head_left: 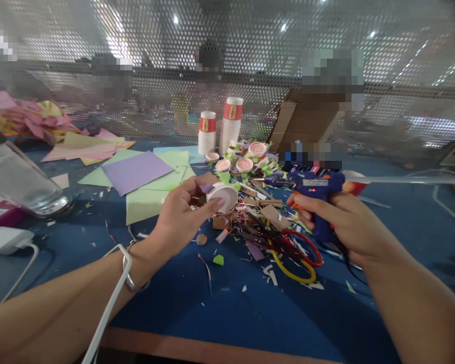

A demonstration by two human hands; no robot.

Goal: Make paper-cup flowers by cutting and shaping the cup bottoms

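Note:
My left hand (182, 212) is closed round a small white paper cup (223, 196), held on its side above the blue table (235, 308) with its bottom turned to the right. My right hand (345, 225) grips the handle of a blue glue gun (316, 189), whose nozzle points left at the cup from a short gap. A clear glue stick (409, 179) sticks out of the gun's back to the right. A metal bangle sits on my left wrist.
Paper and cardboard scraps with red and yellow scissors (296, 253) lie under my hands. Cut-down cups (244, 164) and two cup stacks (220, 129) stand behind. Coloured paper sheets (136, 172) lie at left, with a glass jar (18, 179) and a white charger (3, 240). A perforated metal screen (250, 55) closes the back.

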